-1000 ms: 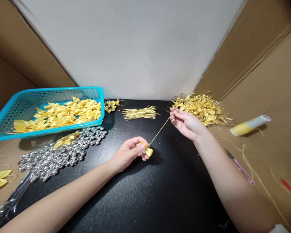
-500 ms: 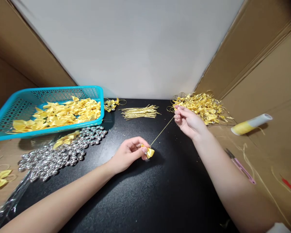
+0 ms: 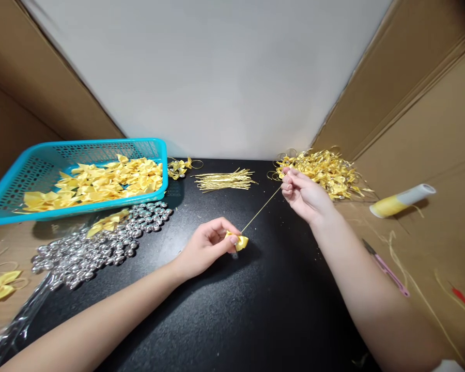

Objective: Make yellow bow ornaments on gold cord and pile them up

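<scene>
Bow [image 3: 242,243] and cord [image 3: 261,209] are between your hands, near the middle of the black surface [image 3: 201,325]. Your left hand [image 3: 207,245] has the bow pinched between thumb [image 3: 223,247] and fingers [image 3: 225,225]; its yellow loop sticks out to the right, so the part you can see lies roughly left to right, while the rest is hidden by your thumb. Whether the bow touches the surface, you cannot tell from this view. From the bow, the cord runs straight and looks taut, its long axis slanting away from you and to the right, up to your right hand [image 3: 308,199], whose fingers [image 3: 288,178] are pressed together on its far end; the tip itself is hidden in your grip. Beyond the cord, near the wall, the bundle [image 3: 225,180] of gold cords lies with its long axis left to right. Just behind your right hand sits the pile [image 3: 325,168] of yellow pieces with loops. To your left stands the blue basket [image 3: 165,175] of bows, with silver beads [image 3: 89,253] spread before it. Well to your right, the tube [image 3: 403,200] slants, its white end pointing away and rightward.
</scene>
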The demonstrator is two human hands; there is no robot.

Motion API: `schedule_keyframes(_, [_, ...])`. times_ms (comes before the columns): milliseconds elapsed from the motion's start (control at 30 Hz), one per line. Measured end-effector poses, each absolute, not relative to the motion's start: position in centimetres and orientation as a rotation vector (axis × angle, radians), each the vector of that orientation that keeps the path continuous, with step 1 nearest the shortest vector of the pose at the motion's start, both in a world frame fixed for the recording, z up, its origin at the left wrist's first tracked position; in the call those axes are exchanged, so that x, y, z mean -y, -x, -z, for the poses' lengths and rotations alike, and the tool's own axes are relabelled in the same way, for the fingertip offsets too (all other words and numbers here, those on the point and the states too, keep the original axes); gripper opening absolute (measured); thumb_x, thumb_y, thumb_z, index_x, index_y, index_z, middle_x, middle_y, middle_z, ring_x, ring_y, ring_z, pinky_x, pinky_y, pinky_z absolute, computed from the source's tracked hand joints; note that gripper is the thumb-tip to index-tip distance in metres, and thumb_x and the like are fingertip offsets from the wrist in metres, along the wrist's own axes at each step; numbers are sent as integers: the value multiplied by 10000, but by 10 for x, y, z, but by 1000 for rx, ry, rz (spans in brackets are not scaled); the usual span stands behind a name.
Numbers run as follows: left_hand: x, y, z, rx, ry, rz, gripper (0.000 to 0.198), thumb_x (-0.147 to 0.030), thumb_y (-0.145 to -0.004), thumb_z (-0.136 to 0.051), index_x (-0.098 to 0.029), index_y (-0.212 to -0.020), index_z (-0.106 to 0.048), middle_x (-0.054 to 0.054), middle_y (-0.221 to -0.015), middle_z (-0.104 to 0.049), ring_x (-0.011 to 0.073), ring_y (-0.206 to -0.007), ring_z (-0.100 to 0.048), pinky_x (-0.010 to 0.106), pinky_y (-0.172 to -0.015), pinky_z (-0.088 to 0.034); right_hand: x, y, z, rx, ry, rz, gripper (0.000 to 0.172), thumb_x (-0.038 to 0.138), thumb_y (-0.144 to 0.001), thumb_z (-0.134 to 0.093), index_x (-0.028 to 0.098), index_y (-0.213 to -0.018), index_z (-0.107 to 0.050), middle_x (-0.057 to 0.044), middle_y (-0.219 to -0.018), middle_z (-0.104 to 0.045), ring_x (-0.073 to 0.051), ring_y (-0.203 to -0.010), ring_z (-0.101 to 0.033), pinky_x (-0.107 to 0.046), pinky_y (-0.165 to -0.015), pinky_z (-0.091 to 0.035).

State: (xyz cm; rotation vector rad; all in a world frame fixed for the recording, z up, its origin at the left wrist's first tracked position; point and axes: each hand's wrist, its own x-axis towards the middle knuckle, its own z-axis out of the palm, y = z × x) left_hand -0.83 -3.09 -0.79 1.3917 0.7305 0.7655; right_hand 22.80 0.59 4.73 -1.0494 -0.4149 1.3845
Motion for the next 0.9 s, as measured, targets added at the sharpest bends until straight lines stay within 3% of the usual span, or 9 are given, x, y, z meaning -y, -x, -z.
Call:
schedule_keyframes(233, [28,14,13,-923,-2307,-912,72,-222,-875,-610,-159,-893,-640,26,-762,-704,119,-666,-646,223,-633,-504,-5,-229,-46,421,1069,-1378,315,9,-954,-402,147,-800,-640,23,-605,-647,-25,-517,-606,-79,-513,-515])
schedule_keyframes(400, [33,12,19,-741,-2983,-702,239,-212,-950,-468,-163,-763,-608,17,-653,-619,147,-620,-569,257,-572,-449,-5,-223,-32,528,1287,-1387,217,53,-923,-492,163,-823,-651,-5,-682,-711,-46,-512,-607,-116,-479,-500])
schedule_keyframes(667, [58,2,26,-602,-3146,-515,294,-241,-970,-467,-164,-704,-567,20,-661,-582,162,-620,-535,293,-568,-419,-20,-207,1,660,1465,-1364,62,136,-835,-676,148,-895,-678,-33,-717,-705,-73,-519,-576,-182,-497,-502])
schedule_keyframes(800, [70,1,31,-649,-3170,-454,239,-235,-972,-476,-138,-796,-606,48,-731,-603,183,-666,-545,311,-589,-432,-38,-192,10,754,1546,-1365,254,287,-902,-634,134,-1105,-625,-89,-1036,-676,-159,-831,-657,-319,-728,-572])
schedule_keyframes(900, [76,0,33,-714,-3156,-360,160,-173,-938,-526,-125,-814,-616,62,-759,-608,200,-685,-547,321,-588,-438,-50,-180,12,849,1630,-1363,346,344,-936,-580,166,-1232,-560,-90,-1232,-593,-221,-1039,-621,-434,-863,-544])
